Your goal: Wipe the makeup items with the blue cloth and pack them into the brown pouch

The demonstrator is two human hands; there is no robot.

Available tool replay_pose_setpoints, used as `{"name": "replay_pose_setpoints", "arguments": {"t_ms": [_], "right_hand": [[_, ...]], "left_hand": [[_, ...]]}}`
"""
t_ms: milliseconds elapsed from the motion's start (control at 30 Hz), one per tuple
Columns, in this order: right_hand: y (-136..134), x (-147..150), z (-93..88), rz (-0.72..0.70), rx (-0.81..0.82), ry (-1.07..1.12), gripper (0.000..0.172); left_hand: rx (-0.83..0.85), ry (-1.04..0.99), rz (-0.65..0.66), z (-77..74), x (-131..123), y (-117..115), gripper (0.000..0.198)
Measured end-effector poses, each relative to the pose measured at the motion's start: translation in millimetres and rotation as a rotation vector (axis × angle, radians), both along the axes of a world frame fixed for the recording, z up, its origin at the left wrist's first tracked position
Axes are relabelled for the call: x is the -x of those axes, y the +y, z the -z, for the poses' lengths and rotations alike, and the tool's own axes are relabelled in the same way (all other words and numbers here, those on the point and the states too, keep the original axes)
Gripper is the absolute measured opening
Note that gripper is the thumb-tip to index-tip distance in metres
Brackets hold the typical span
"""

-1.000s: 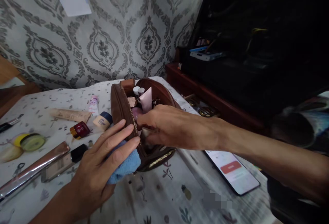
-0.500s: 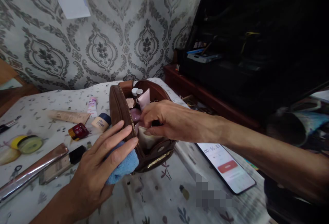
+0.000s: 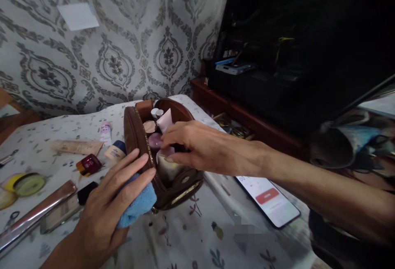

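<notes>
A brown zip pouch (image 3: 134, 137) stands open on the patterned tablecloth, filled with several cosmetic tubes and jars. My left hand (image 3: 111, 203) rests against its near side, fingers stretched out, pressing a blue cloth (image 3: 137, 205) to the pouch. My right hand (image 3: 188, 145) reaches across the opening with fingers curled into the pouch, pinching a pale tube (image 3: 166, 166) among the items. A pink tube (image 3: 165, 120) sticks up behind it.
Left of the pouch lie a cream tube (image 3: 77, 147), a red jar (image 3: 89, 164), a blue-capped bottle (image 3: 114, 151), a yellow-green tin (image 3: 26, 183) and a shiny flat case (image 3: 33, 215). A phone (image 3: 268, 199) lies lit at right. Dark wooden furniture (image 3: 247, 121) stands behind.
My right hand has lifted slightly out of the pouch, fingers now pinching a pale tube. The left hand stays on the cloth. The view has shifted a little.
</notes>
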State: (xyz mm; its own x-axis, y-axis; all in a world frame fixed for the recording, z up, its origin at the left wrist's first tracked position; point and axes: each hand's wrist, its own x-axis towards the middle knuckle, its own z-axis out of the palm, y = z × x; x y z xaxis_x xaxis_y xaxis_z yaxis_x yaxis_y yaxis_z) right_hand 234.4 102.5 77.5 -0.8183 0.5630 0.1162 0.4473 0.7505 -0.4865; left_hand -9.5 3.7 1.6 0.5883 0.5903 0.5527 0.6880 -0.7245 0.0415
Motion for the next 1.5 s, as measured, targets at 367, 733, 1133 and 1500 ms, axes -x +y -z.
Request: {"name": "replay_pose_setpoints", "arguments": {"t_ms": [367, 733, 1133, 1500], "right_hand": [[-19.0, -16.4, -3.7, 0.065, -0.149, 0.318, 0.023], [-95.3, 0.6, 18.1, 0.005, 0.102, 0.286, 0.053], [-124.5, 77.7, 87.4, -0.091, 0.479, 0.224, 0.073], [-108.3, 136.2, 111.6, 0.005, 0.94, 0.58, 0.067]], "left_hand": [[0.022, -0.01, -0.046, -5.3, -2.0, -5.6, 0.065], [0.155, -0.187, -0.15, 17.4, 25.9, -49.6, 0.056], [0.367, -0.314, -0.073, 44.8, 20.1, -64.1, 0.059], [0.57, -0.744, -0.316, 43.8, 52.1, -53.7, 0.043]]}}
